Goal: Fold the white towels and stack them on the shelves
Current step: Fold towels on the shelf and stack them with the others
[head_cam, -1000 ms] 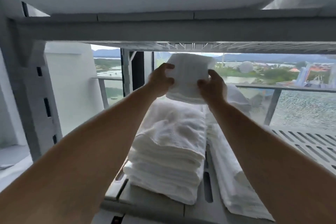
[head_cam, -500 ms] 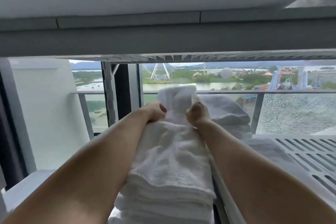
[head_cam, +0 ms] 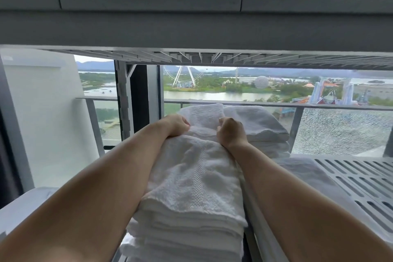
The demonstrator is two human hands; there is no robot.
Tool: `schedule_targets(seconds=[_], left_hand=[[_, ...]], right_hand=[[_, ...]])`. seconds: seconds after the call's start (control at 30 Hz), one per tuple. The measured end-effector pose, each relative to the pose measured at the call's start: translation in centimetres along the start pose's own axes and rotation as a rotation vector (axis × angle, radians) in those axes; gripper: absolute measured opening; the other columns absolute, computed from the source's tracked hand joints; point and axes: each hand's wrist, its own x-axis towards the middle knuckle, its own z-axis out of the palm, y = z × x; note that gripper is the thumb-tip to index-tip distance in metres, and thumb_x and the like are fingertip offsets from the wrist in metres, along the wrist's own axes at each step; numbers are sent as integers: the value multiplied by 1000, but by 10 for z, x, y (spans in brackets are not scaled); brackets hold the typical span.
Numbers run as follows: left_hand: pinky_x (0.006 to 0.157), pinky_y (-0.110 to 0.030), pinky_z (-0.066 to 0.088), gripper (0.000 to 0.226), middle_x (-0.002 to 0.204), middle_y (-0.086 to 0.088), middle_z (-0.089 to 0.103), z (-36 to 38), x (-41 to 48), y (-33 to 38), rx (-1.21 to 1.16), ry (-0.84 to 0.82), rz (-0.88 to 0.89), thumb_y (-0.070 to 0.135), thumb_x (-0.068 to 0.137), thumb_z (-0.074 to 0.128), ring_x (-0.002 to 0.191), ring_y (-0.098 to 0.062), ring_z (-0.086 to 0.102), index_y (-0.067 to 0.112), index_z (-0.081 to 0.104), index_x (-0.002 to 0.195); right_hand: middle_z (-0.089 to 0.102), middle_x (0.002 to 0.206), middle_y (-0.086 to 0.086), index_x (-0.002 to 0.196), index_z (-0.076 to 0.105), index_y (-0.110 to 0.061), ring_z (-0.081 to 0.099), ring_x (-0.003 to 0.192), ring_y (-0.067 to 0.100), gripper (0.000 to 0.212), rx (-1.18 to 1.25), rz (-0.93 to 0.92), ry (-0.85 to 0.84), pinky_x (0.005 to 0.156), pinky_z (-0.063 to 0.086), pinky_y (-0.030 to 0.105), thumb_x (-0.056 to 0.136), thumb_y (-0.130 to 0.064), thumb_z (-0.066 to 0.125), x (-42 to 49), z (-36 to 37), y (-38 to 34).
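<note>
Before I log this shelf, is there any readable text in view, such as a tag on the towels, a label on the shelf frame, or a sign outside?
None can be read.
White towels: no tag or print shows, only a woven band.
Shelf and upper shelf beam: plain grey, no label or number.
Buildings beyond the window: too small and blurred to show any lettering.
Hands: bare, nothing written.

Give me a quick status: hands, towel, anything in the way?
Both hands, left and right, closed on the small towel. Towel down at the back, behind the near stack. Second pile beside it, nothing blocking.
</note>
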Motion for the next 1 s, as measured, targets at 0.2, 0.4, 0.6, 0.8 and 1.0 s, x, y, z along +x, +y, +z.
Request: schedule_targets(seconds=[0.2,0.4,0.6,0.8,1.0], left_hand=[[117,-37,28,48,154,-10,43,-2,-22,-1,-83,52,6,41,106,37,142,-28,38,15,49,145],[100,-45,49,68,138,-9,54,1,-59,-24,-606,30,-134,48,90,67,120,-29,57,13,44,143],[70,-27,58,49,117,-14,67,9,-114,-41,-975,-329,-196,45,96,57,79,-20,70,13,59,132],[104,-44,46,57,122,-17,69,26,-174,-46,-1030,-383,-208,57,92,56,113,-35,64,16,62,130],[76,-35,58,43,113,-12,72,54,-216,-56,-1217,-275,-165,55,92,59,98,-28,70,21,74,114]], right_hand=[[69,120,15,123,66,-9,60,114,33,32,164,83,35,93,44,30,96,-21,52,-18,-8,-5],[62,125,15,125,54,-12,56,112,30,35,430,290,58,82,33,26,92,-25,56,-58,-9,-3],[54,139,12,142,41,-11,52,124,29,66,614,407,-9,88,31,25,89,-45,63,-99,-17,3],[50,144,9,153,29,-14,52,128,27,95,894,505,-160,111,40,42,77,-54,67,-163,-29,2],[66,119,-2,140,43,-28,67,104,20,74,1128,476,-269,96,54,45,75,-56,66,-235,-34,-4]])
